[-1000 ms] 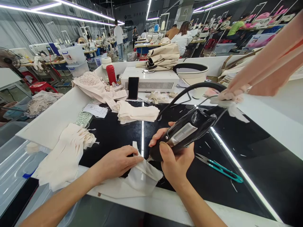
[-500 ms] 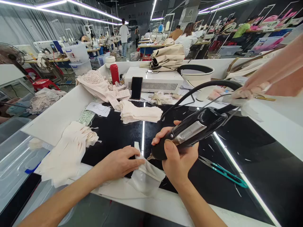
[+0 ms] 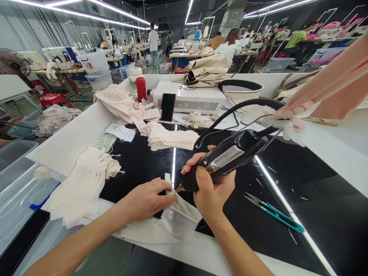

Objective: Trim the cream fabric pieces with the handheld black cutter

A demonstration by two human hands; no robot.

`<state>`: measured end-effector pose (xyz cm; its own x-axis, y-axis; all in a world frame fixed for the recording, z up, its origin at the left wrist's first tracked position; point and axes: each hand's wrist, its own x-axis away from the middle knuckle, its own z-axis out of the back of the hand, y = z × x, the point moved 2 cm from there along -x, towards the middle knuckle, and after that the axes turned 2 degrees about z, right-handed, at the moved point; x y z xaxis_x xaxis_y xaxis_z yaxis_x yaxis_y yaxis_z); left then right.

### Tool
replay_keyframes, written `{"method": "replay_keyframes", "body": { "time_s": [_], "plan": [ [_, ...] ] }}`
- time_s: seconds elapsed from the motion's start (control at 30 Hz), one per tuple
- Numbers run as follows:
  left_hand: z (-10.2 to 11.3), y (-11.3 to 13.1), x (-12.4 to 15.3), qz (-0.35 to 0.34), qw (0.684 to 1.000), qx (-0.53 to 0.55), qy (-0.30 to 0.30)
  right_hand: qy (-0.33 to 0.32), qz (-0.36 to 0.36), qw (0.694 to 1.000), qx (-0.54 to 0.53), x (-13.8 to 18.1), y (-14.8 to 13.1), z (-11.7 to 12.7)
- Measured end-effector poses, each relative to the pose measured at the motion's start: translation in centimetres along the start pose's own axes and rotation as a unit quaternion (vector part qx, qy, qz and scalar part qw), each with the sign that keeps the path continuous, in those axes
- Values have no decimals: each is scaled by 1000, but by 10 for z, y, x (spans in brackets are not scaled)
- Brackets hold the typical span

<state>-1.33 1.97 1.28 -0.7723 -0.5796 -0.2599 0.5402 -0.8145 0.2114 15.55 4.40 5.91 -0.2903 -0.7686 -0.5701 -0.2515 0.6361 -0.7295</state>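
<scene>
My right hand (image 3: 214,188) is wrapped around a black corded hand tool (image 3: 221,161) with a silver lever. The tool slants down to the left, its thin metal tip (image 3: 179,188) at a cream fabric piece (image 3: 184,209). Whether the tip touches the cloth, I cannot tell. On the left edge of that fabric is my left hand (image 3: 152,197), fingers closed on it close to the tip. The fabric hangs partly over the table's front rim. Right of my right hand lie teal thread snips (image 3: 277,215) on the black table top (image 3: 287,168).
A stack of cream fabric pieces (image 3: 171,136) lies beyond my hands, with another pile (image 3: 83,184) to the left. Behind stand a phone (image 3: 168,107), a red bottle (image 3: 140,89) and a white vented box (image 3: 189,96). The tool's cable (image 3: 244,104) arches up to hanging pink cloth (image 3: 330,88).
My right hand has shifted the tool slightly left, bringing its tip up to the fabric beside my left fingers. The hanging pink cloth and cable have swung left a little.
</scene>
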Motion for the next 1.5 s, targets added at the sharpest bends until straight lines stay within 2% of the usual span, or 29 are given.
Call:
{"method": "replay_keyframes", "body": {
  "time_s": [0.23,0.4,0.73,0.9,1.07,1.17,1.23,1.37,1.5],
  "plan": [
    [1,1,-1,4,1000,13,13,-8,-13,1000,14,-1,3,-2],
    [0,2,-1,4,1000,18,17,5,5,1000,8,-4,6,-2],
    [0,0,2,-1,999,25,35,-24,-2,999,30,-8,9,-5],
    [3,-2,3,18,998,56,29,-42,0,997,66,-23,-9,15],
    [4,9,-11,26,996,24,80,-59,-45,977,198,-25,-17,50],
    [-2,20,-24,19,996,4,84,-76,-71,941,321,-22,-17,73],
    [-8,25,-31,22,997,-10,73,-121,-62,902,410,-20,-19,91],
    [-19,27,-36,44,998,-10,53,-227,21,797,560,-15,-30,144],
    [-26,24,-34,32,998,-41,41,-253,69,688,677,-7,-36,208]
  ]
}}
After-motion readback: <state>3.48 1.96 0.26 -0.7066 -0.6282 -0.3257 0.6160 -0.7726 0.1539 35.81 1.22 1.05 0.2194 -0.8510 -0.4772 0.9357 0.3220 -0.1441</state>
